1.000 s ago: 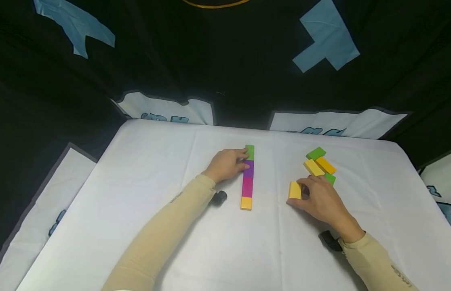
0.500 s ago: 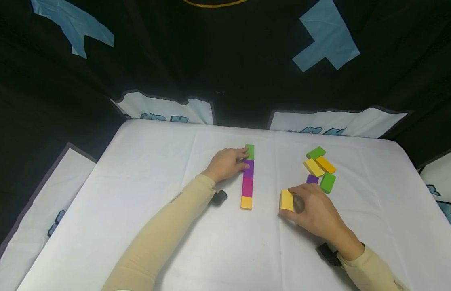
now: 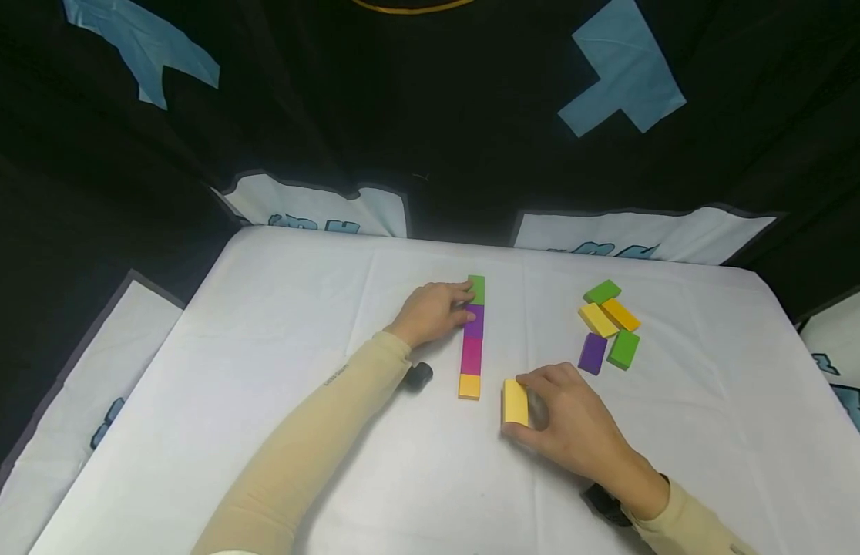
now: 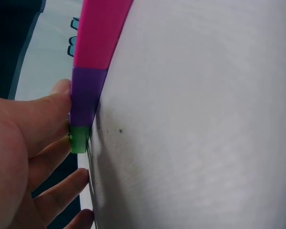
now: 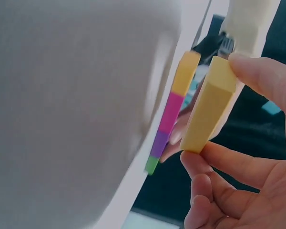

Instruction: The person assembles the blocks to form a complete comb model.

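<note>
Four-colour row of blocks lies end to end on the white cloth: a green block [image 3: 478,289], a purple block [image 3: 475,322], a pink block [image 3: 471,356] and an orange-yellow block [image 3: 469,387] nearest me. My left hand [image 3: 431,314] rests along the row's left side, its fingertips at the green and purple blocks. Between thumb and fingers my right hand [image 3: 576,424] pinches a light yellow block [image 3: 515,402] by its two ends, just right of the row's near end. In the right wrist view this yellow block [image 5: 209,105] appears tilted, with the row behind it.
Right of the row lies a loose group: a green block [image 3: 602,291], a yellow block [image 3: 598,320], an orange block [image 3: 620,314], a purple block [image 3: 592,354] and another green block [image 3: 623,349]. A black curtain [image 3: 416,116] hangs beyond the table's far edge.
My right hand has carried the light yellow block left and toward me, away from the loose group, uncovering the purple and green blocks there. My left hand has stayed in place.
</note>
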Demonstrator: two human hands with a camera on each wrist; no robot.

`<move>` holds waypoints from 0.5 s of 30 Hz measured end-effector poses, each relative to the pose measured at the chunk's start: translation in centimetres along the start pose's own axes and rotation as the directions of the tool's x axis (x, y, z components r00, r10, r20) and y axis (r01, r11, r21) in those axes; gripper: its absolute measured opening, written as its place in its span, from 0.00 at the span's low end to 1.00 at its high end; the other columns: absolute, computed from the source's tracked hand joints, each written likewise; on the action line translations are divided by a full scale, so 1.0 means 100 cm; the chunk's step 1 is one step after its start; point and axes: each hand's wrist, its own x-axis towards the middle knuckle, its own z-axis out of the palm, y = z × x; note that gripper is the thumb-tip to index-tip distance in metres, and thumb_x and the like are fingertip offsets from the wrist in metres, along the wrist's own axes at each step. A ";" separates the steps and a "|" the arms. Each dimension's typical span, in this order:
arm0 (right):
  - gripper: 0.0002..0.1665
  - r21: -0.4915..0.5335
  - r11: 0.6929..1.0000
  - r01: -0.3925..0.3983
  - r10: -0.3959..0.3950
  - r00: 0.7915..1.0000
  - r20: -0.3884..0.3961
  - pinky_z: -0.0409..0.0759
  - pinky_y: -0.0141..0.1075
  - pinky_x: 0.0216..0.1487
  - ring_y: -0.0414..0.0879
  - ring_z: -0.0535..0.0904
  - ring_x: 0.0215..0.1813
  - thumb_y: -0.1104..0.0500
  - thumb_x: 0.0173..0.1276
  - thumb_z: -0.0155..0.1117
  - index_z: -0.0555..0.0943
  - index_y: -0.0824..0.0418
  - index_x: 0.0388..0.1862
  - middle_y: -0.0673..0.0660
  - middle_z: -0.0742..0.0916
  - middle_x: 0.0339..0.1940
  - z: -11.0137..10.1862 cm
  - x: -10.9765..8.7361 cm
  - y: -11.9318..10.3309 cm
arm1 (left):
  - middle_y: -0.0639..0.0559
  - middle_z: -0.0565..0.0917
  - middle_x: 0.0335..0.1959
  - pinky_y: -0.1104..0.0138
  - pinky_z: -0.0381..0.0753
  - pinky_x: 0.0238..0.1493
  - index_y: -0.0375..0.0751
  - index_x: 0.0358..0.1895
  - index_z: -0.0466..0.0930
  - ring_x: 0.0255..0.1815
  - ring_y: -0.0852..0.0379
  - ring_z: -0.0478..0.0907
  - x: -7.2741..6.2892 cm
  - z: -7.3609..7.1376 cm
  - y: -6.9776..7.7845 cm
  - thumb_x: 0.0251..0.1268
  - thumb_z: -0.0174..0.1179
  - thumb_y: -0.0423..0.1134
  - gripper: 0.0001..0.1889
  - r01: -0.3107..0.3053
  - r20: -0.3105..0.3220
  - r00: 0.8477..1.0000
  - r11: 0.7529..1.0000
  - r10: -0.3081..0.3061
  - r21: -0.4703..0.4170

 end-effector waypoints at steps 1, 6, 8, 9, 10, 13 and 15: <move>0.36 -0.003 1.000 0.006 -0.006 1.000 0.001 0.83 0.43 0.47 0.48 0.77 0.49 0.40 0.47 0.83 0.87 0.61 0.49 0.54 0.86 0.44 0.001 0.000 -0.003 | 0.57 0.71 0.73 0.57 0.64 0.74 0.48 0.66 0.78 0.74 0.50 0.67 0.000 0.000 0.000 0.70 0.64 0.49 0.24 0.000 0.000 1.000 1.000 0.000 0.000; 0.36 -0.011 1.000 0.027 -0.027 0.999 0.021 0.82 0.41 0.49 0.47 0.77 0.49 0.39 0.46 0.83 0.87 0.60 0.48 0.52 0.87 0.43 0.003 -0.001 -0.018 | 0.57 0.71 0.73 0.57 0.64 0.74 0.48 0.66 0.79 0.74 0.50 0.67 0.000 0.000 -0.001 0.70 0.64 0.49 0.24 -0.001 -0.001 1.000 1.000 0.001 -0.001; 0.36 -0.013 1.000 0.021 -0.021 0.999 0.041 0.82 0.41 0.49 0.47 0.78 0.49 0.39 0.46 0.82 0.87 0.60 0.48 0.52 0.87 0.43 0.004 0.000 -0.024 | 0.57 0.71 0.73 0.57 0.64 0.74 0.48 0.66 0.79 0.74 0.50 0.67 0.000 -0.001 -0.001 0.70 0.64 0.49 0.24 -0.002 -0.001 1.000 1.000 0.002 0.000; 0.36 -0.013 1.000 0.017 -0.016 0.999 0.050 0.82 0.40 0.48 0.47 0.78 0.49 0.39 0.46 0.82 0.87 0.60 0.48 0.52 0.87 0.43 0.005 0.000 -0.027 | 0.57 0.71 0.73 0.57 0.64 0.74 0.48 0.66 0.79 0.74 0.50 0.67 0.000 -0.001 -0.001 0.70 0.64 0.49 0.24 -0.002 -0.002 1.000 1.000 0.002 -0.001; 0.36 -0.016 1.000 0.013 -0.012 0.998 0.058 0.82 0.40 0.48 0.47 0.78 0.49 0.39 0.46 0.82 0.87 0.60 0.48 0.52 0.87 0.43 0.006 0.000 -0.030 | 0.57 0.71 0.73 0.57 0.64 0.74 0.48 0.66 0.79 0.74 0.50 0.67 0.000 -0.001 -0.001 0.69 0.64 0.49 0.24 -0.003 -0.002 1.000 1.000 0.003 -0.001; 0.37 -0.022 0.999 0.026 -0.025 0.997 0.069 0.82 0.40 0.49 0.47 0.78 0.49 0.38 0.45 0.83 0.87 0.60 0.47 0.52 0.88 0.43 0.007 0.002 -0.036 | 0.57 0.71 0.73 0.57 0.64 0.74 0.48 0.66 0.79 0.74 0.50 0.67 -0.001 -0.001 0.000 0.69 0.65 0.49 0.24 0.000 -0.002 1.000 1.000 0.000 -0.006; 0.37 -0.024 0.999 0.046 -0.045 0.997 0.068 0.82 0.40 0.50 0.47 0.78 0.49 0.37 0.45 0.83 0.87 0.60 0.47 0.51 0.88 0.42 0.009 0.003 -0.038 | 0.57 0.71 0.73 0.56 0.64 0.74 0.48 0.66 0.79 0.74 0.50 0.67 -0.001 -0.001 0.000 0.69 0.65 0.49 0.24 0.002 -0.003 1.000 1.000 -0.002 -0.009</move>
